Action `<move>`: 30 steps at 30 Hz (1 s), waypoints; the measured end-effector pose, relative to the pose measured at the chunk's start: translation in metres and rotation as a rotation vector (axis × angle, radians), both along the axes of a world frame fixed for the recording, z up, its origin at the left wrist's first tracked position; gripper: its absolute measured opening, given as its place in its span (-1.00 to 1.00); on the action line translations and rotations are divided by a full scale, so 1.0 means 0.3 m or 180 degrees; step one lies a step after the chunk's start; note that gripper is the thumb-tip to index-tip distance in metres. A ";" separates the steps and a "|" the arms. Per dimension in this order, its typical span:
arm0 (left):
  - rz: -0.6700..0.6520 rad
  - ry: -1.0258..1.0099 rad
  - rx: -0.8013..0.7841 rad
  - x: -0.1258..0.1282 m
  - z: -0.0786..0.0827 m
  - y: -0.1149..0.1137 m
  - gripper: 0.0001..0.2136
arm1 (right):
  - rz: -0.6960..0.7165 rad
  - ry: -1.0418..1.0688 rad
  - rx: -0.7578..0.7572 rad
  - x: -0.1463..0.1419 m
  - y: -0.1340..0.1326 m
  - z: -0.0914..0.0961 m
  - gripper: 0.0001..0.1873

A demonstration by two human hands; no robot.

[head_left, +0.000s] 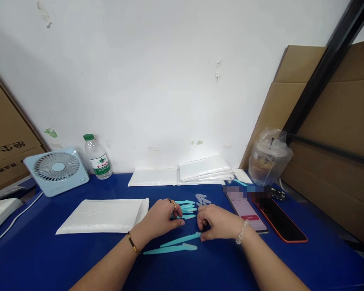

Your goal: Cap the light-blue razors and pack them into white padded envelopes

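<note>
Two long turquoise plastic knives [172, 245] lie on the blue table [48, 258] just in front of my hands. My right hand [219, 222] is curled, its fingertips pinching the end of the upper knife. My left hand [162, 218] rests palm down with its fingers bent over a small pile of several turquoise pieces [186, 208]. A few pale clear pieces [202, 199] lie just behind the pile.
A white padded pouch [103, 215] lies left of my hands. More white pouches [182, 173] are stacked by the wall. Two phones [262, 214] lie at the right, a bagged drink cup [268, 159] behind them. A small blue fan [57, 169] and a water bottle [97, 157] stand at the left.
</note>
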State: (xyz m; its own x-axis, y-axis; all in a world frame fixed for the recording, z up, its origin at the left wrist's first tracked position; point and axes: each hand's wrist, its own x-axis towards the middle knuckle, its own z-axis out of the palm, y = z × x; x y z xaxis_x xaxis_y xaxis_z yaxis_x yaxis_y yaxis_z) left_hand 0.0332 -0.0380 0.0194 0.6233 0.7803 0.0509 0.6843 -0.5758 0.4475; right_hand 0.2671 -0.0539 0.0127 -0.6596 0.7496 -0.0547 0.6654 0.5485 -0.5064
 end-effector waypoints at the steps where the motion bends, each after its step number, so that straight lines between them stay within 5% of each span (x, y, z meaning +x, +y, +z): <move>1: -0.0127 -0.0008 -0.0075 0.005 -0.002 -0.009 -0.75 | -0.0001 -0.0052 0.0009 -0.011 -0.002 -0.005 -0.82; 5: -0.0367 0.0089 -0.0235 0.017 -0.024 -0.018 -0.78 | -0.0255 0.0074 0.0142 -0.022 0.003 -0.005 -0.90; 10: -0.0006 0.0116 0.0061 0.004 -0.040 0.027 -0.82 | -0.0730 0.0241 0.0344 0.019 0.026 0.011 -0.93; 15: 0.0327 0.0043 0.0163 -0.022 0.007 0.022 -0.80 | -0.1295 0.0226 0.0616 0.043 0.043 0.004 -0.89; 21: -0.0290 0.0561 -0.0677 -0.021 0.044 -0.070 -0.78 | -0.0930 0.0511 0.0508 0.015 0.021 0.023 -0.83; 24: -0.0185 0.0451 -0.0596 -0.011 0.031 -0.072 -0.91 | -0.0703 0.0730 0.0209 0.000 0.001 0.047 -0.81; 30: 0.0121 -0.0408 -0.0782 -0.014 0.009 -0.021 -0.80 | -0.0476 0.1402 -0.0267 -0.037 -0.018 0.052 -0.76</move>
